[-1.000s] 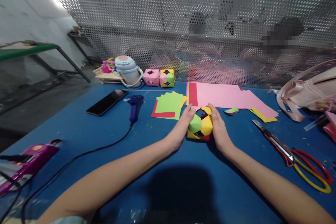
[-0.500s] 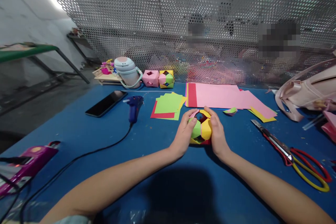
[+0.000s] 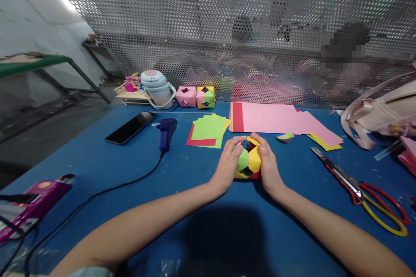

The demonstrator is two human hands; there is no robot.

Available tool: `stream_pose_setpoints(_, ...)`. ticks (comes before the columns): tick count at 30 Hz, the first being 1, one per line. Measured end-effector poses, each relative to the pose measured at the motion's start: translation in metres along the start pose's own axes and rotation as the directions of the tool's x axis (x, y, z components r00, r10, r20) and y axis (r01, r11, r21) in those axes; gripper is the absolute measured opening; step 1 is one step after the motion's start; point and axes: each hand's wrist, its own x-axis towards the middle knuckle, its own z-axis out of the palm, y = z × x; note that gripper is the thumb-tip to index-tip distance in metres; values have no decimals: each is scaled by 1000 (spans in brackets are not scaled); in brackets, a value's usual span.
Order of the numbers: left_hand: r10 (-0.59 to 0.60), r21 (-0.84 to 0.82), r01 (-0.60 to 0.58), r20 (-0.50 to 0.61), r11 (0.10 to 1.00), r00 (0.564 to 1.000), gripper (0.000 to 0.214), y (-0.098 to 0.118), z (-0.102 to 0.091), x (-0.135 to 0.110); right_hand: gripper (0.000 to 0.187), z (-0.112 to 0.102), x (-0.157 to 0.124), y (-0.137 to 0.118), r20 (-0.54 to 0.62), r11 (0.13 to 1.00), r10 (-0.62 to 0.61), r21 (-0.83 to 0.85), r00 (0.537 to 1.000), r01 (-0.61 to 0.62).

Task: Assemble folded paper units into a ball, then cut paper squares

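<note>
A folded paper cube [image 3: 248, 160] in green, yellow, red and pink rests on the blue table [image 3: 195, 207], at its middle. My left hand [image 3: 229, 165] presses against its left side, fingers curled over the top edge. My right hand [image 3: 267, 163] cups its right side the same way. Both hands grip the cube between them.
Behind the cube lie pink and red sheets [image 3: 269, 117] and a green stack [image 3: 208, 129]. A blue glue gun [image 3: 165, 132], a phone [image 3: 131, 127], two finished cubes [image 3: 196, 96] and a bottle [image 3: 157, 88] stand to the left. A knife [image 3: 338, 174] and scissors [image 3: 385, 210] lie right. People sit beyond the mesh screen.
My hands have closed in from the cube's sides, fingers now curled over its top. The cube has shifted slightly toward me.
</note>
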Motion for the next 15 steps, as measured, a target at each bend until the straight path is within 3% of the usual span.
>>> stream_pose_setpoints(4,-125,-226,111,-46,968,991,30,2,1,10,54,-1,2,1,38,1000,-22,12,999,21)
stream_pose_setpoints(6,-249,-382,208,-60,901,967,30,7,1,16,57,-2,3,2,66,998,-59,-21,996,61)
stream_pose_setpoints(9,-401,-508,353,16,786,916,39,14,3,19,58,-4,5,3,91,991,-104,-73,990,111)
stream_pose_setpoints(12,-390,-525,356,49,773,920,45,13,4,15,55,-4,8,4,48,994,-77,-78,996,80)
stream_pose_setpoints(15,-267,-443,243,9,863,964,46,3,3,8,54,-2,9,6,-20,999,6,-40,1000,-7)
